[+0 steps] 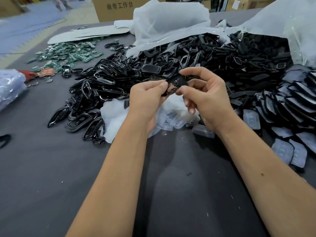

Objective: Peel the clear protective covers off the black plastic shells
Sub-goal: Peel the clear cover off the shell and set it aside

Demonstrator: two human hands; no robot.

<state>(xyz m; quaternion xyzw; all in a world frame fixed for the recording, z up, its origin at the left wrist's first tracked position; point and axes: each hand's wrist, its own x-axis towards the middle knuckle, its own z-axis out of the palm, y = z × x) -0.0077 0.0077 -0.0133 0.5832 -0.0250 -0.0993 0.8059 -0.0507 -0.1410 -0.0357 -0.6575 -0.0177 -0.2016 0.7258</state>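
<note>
Both hands hold one black plastic shell (177, 82) up above the table, in front of a big heap of black shells (188, 55). My left hand (147, 98) pinches the shell's left end between thumb and fingers. My right hand (205, 93) pinches its right end, index finger curled over the top and thumb below. Whether a clear cover is still on this shell I cannot tell. Under the hands lies a pile of clear peeled covers (172, 115).
Black frame rings (82, 117) lie heaped at left, and green circuit boards (68, 55) sit farther back left. Rows of shells with grey pads (294, 106) fill the right side. White plastic bags (171, 23) and a cardboard box (116, 7) stand behind. The dark table (51, 168) spreads in front.
</note>
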